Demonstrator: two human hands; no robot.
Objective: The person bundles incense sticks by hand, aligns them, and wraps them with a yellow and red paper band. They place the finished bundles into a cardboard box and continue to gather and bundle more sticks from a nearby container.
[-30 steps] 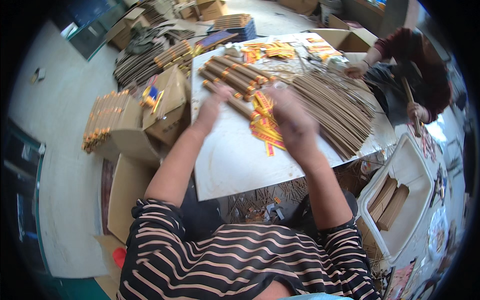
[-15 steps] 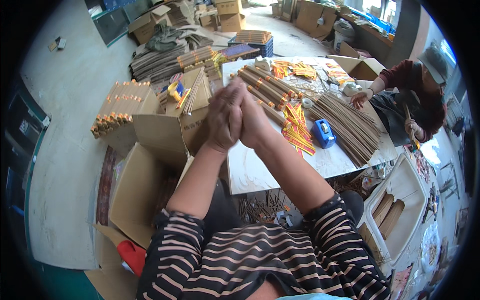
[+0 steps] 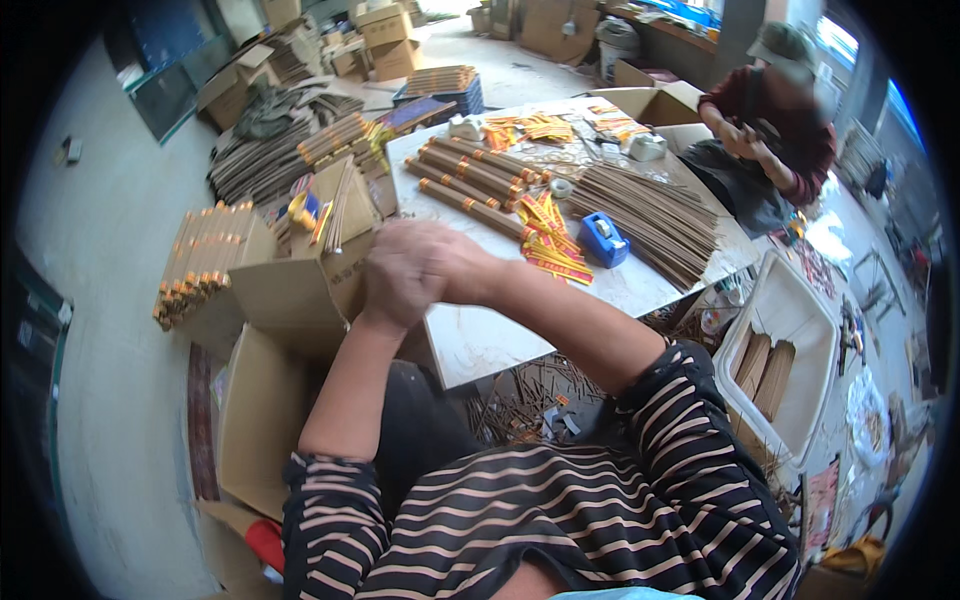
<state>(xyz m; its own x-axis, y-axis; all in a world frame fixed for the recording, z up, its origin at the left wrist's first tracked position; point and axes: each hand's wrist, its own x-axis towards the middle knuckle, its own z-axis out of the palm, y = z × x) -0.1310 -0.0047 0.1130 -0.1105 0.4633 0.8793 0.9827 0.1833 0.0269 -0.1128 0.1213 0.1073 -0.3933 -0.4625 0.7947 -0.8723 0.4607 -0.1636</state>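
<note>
Head view | left hand and right hand clasped together; blurred, cannot tell if anything is between | nearest roll on table, just beyond, rightward | long axis upper-left to lower-right | right hand nearer

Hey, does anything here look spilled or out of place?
Yes: loose broken-looking sticks and pale scraps lie jumbled below the near edge of the white table, unlike the roughly aligned stick pile on top.
</note>
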